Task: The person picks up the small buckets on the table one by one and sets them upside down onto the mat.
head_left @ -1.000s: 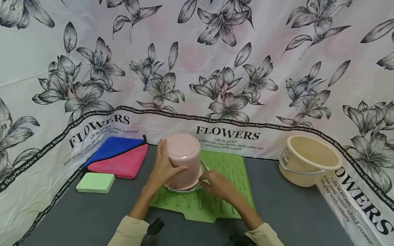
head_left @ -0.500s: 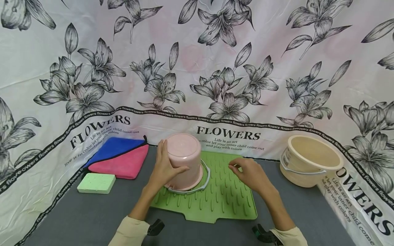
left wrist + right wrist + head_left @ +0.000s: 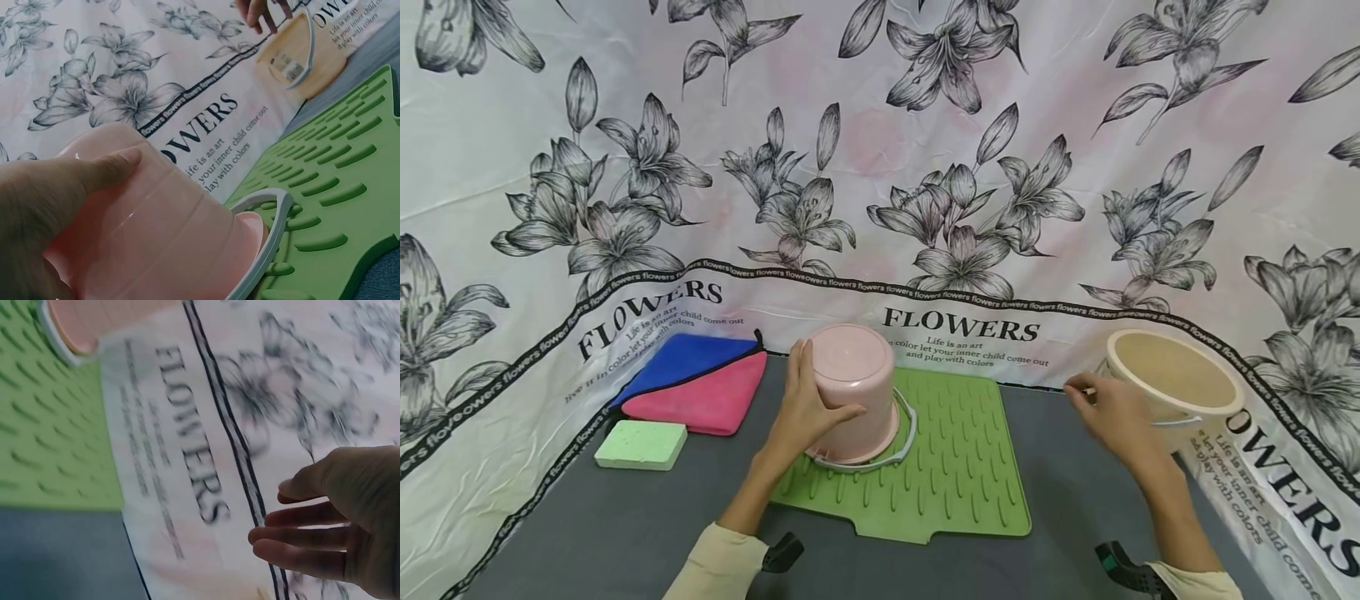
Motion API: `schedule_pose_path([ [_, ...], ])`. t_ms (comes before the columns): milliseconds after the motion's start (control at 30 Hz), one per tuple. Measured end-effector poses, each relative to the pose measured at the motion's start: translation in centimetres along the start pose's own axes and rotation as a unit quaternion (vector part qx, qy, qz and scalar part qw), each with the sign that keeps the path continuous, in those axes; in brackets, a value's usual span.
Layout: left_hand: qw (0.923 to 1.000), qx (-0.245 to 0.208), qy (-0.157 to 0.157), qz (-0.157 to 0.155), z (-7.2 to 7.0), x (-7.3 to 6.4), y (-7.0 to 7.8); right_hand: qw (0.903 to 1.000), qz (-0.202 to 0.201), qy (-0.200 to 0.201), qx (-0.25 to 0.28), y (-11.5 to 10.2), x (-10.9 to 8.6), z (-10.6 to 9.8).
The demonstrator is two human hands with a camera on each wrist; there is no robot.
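Note:
A pink bucket (image 3: 853, 358) stands upside down on the green ridged mat (image 3: 970, 492), its grey handle (image 3: 913, 437) lying around the rim on the mat. My left hand (image 3: 805, 417) grips the bucket's left side. In the left wrist view the thumb (image 3: 115, 167) lies across its wall, while the other fingers are mostly hidden. Over on the right, my right hand (image 3: 1122, 421) is just in front of the beige bucket (image 3: 1217, 408), covering part of its side. The right wrist view shows the right hand's fingers (image 3: 306, 555) loosely extended, with nothing between them.
A blue and pink folded cloth (image 3: 700, 392) lies at the left, with a pale green sponge (image 3: 642, 445) before it. Behind the grey table (image 3: 625, 533) rises a flower-printed sheet (image 3: 865, 217).
My right hand has left the pink bucket's handle and moved right to the beige bucket. The left hand has stayed on the pink bucket.

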State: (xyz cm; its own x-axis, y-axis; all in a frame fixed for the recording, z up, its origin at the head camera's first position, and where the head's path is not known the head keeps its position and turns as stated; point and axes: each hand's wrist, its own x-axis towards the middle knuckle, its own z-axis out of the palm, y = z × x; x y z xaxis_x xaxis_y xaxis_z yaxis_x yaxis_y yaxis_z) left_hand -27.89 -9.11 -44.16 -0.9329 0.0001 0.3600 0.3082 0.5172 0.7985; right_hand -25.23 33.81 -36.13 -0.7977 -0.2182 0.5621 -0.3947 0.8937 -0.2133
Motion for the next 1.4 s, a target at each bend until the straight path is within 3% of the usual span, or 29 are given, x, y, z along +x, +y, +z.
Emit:
schedule_pose_path([
  [167, 1.0000, 0.006, 0.004, 0.004, 0.1, 0.1, -0.2, 0.9926, 0.106, -0.059, 0.002, 2.6, -1.2, -3.1],
  [400, 0.9997, 0.015, 0.010, 0.014, 0.0, 0.1, -0.2, 0.9801, 0.172, -0.097, -0.021, 5.9, -2.2, -5.8],
  [667, 0.9997, 0.015, 0.011, 0.014, -0.1, 0.1, -0.2, 0.9484, 0.285, -0.137, -0.022, 9.0, -2.8, -7.0],
  [833, 0.9997, 0.019, 0.010, 0.016, -0.2, 0.0, -0.2, 0.9410, 0.313, -0.123, -0.042, 9.8, -3.4, -6.5],
  [1100, 0.9997, 0.020, 0.008, 0.011, -0.2, 0.0, -0.2, 0.9508, 0.298, -0.080, -0.026, 11.1, -3.8, -4.5],
  [1400, 0.9997, 0.014, 0.007, 0.016, -0.1, 0.1, -0.1, 0.9446, 0.328, -0.012, -0.005, 11.3, -3.6, -2.7],
])
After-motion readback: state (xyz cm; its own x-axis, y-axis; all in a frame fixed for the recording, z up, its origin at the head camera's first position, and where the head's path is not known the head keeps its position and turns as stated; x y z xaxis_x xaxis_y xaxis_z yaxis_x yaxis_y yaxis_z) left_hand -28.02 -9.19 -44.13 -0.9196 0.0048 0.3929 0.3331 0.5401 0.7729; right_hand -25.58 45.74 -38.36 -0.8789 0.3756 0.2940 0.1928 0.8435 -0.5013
